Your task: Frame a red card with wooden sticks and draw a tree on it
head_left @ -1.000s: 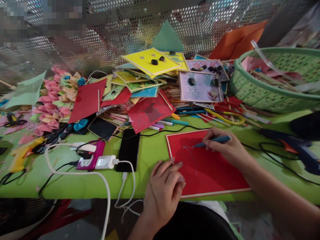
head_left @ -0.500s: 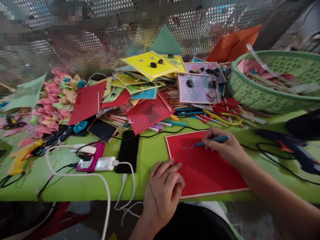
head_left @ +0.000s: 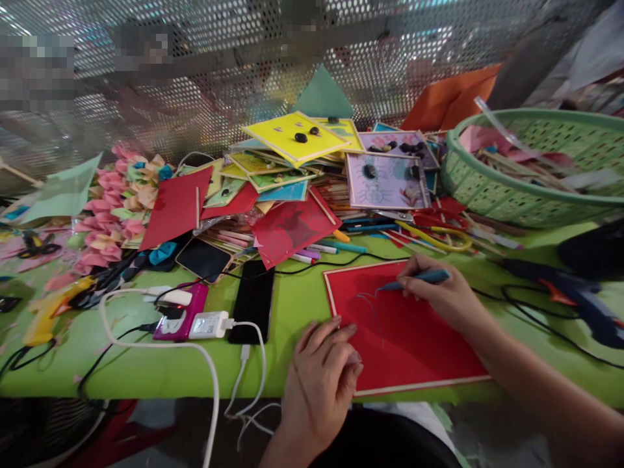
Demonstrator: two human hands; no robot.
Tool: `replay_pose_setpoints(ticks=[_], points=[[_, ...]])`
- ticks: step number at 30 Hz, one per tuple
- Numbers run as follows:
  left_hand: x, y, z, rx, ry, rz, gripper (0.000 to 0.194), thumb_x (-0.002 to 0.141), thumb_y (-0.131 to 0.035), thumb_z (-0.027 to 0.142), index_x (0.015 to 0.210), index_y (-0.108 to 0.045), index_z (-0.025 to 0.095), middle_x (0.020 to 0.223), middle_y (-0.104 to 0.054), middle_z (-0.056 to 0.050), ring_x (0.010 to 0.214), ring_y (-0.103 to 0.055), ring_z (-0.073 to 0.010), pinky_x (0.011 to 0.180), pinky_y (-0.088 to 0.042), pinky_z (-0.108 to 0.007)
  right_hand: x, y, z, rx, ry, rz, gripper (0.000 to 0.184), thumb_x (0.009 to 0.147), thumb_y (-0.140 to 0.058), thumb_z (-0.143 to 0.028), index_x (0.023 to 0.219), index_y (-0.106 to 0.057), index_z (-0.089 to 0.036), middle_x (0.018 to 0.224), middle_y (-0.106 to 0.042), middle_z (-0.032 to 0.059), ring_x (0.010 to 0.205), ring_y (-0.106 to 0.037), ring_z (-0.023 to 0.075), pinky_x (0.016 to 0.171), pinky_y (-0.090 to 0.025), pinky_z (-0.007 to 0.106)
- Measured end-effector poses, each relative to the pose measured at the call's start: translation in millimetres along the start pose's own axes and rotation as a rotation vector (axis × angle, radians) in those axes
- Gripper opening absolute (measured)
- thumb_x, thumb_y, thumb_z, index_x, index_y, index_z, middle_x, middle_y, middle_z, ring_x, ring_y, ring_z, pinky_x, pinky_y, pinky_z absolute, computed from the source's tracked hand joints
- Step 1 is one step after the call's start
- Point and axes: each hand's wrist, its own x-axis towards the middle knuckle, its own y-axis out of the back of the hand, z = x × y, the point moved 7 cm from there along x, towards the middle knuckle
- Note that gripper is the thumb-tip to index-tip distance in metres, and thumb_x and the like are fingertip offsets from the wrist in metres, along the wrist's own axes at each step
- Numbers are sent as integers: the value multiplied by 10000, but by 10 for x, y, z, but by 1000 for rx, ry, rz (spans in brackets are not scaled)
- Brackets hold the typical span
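A red board point(head_left: 414, 344) with a thin pale wooden border lies on the green tabletop in front of me. My right hand point(head_left: 433, 292) pinches a blue marker point(head_left: 424, 277), its tip down at the upper part of the board. Thin pale curved lines point(head_left: 368, 298) run over the red surface beside the tip. My left hand point(head_left: 324, 370) rests at the board's left edge, fingers loosely bent and slightly apart, the fingertips on the border. Nothing shows in that hand, though its palm is hidden.
Behind the board lie a pile of framed cards point(head_left: 297, 140), loose markers point(head_left: 341, 246) and yellow-handled scissors point(head_left: 453, 240). A green basket point(head_left: 526, 208) and a dark glue gun point(head_left: 575, 296) are at the right. Leftward are a phone point(head_left: 252, 302), a purple power adapter point(head_left: 180, 315) and cables.
The whole scene sits a little lower and further right in the picture as my head shifts. My hands and the marker have barely moved relative to the board.
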Motion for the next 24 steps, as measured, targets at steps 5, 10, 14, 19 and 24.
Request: replay_pose_setpoints(ticks=[5, 10, 14, 19, 24], points=[[-35, -17, 5, 11, -5, 22, 89, 1021, -535, 197, 988, -603, 244, 1349, -761, -31, 1324, -664, -258, 1135, -492, -481, -7, 25, 85, -5, 8, 14, 183, 778, -699, -374, 658, -659, -241, 577, -634, 25, 549, -522, 181, 532, -387, 330], [-42, -36, -19, 21, -5, 16, 82, 987, -563, 182, 997, -614, 247, 1339, -764, -30, 1327, -662, -255, 1132, -500, -480, 5, 37, 116, 5, 9, 17, 169, 739, -703, -389, 642, -669, -255, 574, -626, 26, 528, -521, 190, 521, -388, 341], [-46, -42, -31, -9, -10, 38, 99, 963, -574, 157, 980, -608, 248, 1336, -763, -1, 1323, -659, -240, 1142, -490, -472, 14, 49, 90, -12, -3, 32, 164, 717, -705, -390, 626, -669, -259, 566, -627, 29, 524, -528, 196, 521, -395, 345], [-60, -55, -40, -31, 3, 56, 122, 958, -572, 140, 991, -602, 254, 1348, -756, 20, 1339, -645, -229, 1159, -463, -455, 24, 69, 132, -14, -10, 55, 189, 683, -695, -427, 626, -661, -250, 556, -626, 19, 509, -527, 191, 505, -398, 329], [-49, -45, -33, -22, 13, 26, 93, 999, -562, 167, 999, -595, 254, 1359, -752, 17, 1340, -645, -234, 1154, -460, -466, 16, 83, 110, -26, -11, 62, 174, 689, -681, -397, 626, -657, -237, 533, -629, 14, 502, -523, 178, 503, -391, 313]])
